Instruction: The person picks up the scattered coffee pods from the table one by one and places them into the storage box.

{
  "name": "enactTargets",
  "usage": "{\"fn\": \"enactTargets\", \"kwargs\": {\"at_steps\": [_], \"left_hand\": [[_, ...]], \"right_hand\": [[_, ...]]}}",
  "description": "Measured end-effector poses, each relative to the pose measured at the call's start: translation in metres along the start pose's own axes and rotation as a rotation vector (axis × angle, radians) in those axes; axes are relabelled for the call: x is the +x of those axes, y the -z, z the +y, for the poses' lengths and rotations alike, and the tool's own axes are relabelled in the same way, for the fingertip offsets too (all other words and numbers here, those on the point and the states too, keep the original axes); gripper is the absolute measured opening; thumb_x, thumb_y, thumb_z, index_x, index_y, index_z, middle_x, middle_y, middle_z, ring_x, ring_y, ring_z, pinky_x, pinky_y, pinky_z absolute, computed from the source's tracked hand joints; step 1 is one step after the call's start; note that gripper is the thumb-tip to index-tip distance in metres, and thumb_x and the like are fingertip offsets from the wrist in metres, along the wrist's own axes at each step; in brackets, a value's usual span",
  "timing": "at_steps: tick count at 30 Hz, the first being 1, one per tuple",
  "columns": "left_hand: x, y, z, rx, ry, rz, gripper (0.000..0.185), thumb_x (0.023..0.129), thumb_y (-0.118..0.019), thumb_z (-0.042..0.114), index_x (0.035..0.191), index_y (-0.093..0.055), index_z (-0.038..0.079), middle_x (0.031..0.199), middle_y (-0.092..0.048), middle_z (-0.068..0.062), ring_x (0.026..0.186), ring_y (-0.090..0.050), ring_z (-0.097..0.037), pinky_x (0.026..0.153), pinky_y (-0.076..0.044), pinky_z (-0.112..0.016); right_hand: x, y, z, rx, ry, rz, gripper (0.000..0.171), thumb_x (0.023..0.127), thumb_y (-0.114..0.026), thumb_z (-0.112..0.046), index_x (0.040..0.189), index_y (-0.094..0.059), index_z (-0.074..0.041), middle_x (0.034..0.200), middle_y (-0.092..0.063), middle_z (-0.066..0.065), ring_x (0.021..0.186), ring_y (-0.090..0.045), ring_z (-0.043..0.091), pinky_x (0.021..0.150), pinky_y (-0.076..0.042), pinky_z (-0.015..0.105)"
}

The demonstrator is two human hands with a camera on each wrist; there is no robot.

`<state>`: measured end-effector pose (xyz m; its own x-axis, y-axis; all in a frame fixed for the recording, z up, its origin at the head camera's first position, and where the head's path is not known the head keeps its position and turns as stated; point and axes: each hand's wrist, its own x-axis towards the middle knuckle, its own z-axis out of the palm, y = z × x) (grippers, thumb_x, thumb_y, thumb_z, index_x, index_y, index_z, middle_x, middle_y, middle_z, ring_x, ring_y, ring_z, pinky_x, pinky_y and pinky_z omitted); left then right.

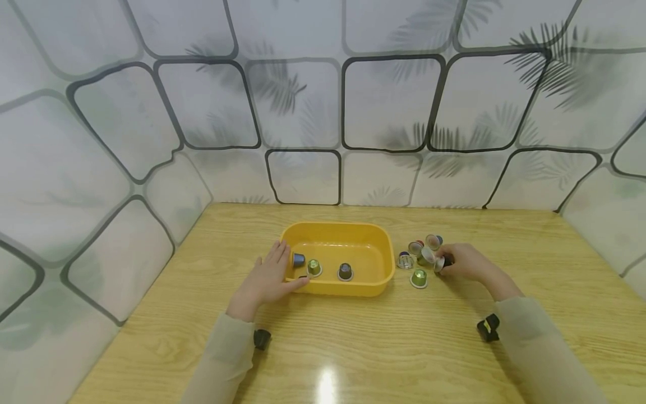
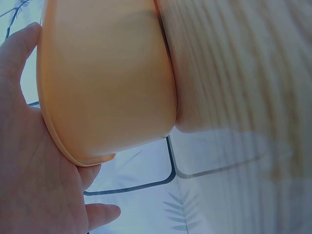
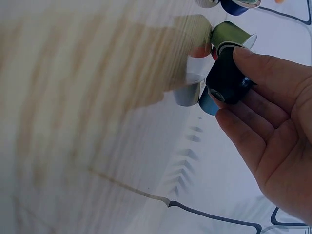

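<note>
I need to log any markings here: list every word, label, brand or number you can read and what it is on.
None can be read.
Coffee capsules: no legible print; too small in the head view, blurred in the right wrist view.
Yellow tray: plain, no lettering.
Black capsule pinched by the right hand: no visible text.

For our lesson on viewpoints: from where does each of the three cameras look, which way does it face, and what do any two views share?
Head: worn on the head, looks forward and down at the table, yellow tub, capsules; both hands and sleeves show.
Left wrist: beside the left hand, faces the tub's outer wall; palm and fingers show.
Right wrist: beside the right hand, faces the dark capsule it pinches.
Shared: head and left wrist both show the tub against the left hand.
</note>
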<state>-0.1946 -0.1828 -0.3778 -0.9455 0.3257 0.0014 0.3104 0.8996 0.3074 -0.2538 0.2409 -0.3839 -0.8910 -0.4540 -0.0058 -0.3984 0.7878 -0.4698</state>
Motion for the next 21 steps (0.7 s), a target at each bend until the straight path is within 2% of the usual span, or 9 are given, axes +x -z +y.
{"fn": "enactTargets", "kwargs": {"at_steps": [8, 21], "left_hand": [[0.0, 0.0, 0.001, 0.004, -0.001, 0.001, 0.089, 0.083, -0.045, 0.058, 0.139, -0.014, -0.004, 0.145, -0.007, -0.016, 0.133, 0.0, -0.027, 0.099, -0.011, -0.057], [0.001, -0.003, -0.002, 0.013, -0.003, 0.007, 0.09, 0.083, -0.045, 0.059, 0.139, -0.015, -0.004, 0.145, -0.009, -0.016, 0.133, 0.0, -0.027, 0.099, -0.012, -0.057]], "right_hand": [[-0.002, 0.002, -0.002, 0.009, 0.012, 0.04, 0.026, 0.074, -0.069, -0.006, 0.096, -0.059, 0.004, 0.086, -0.061, 0.009, 0.079, -0.055, 0.022, 0.067, -0.044, 0.039], [-0.006, 0.011, -0.013, 0.028, 0.033, 0.078, 0.028, 0.076, -0.069, -0.008, 0.097, -0.058, 0.007, 0.081, -0.059, 0.007, 0.071, -0.05, 0.016, 0.06, -0.042, 0.032]]}}
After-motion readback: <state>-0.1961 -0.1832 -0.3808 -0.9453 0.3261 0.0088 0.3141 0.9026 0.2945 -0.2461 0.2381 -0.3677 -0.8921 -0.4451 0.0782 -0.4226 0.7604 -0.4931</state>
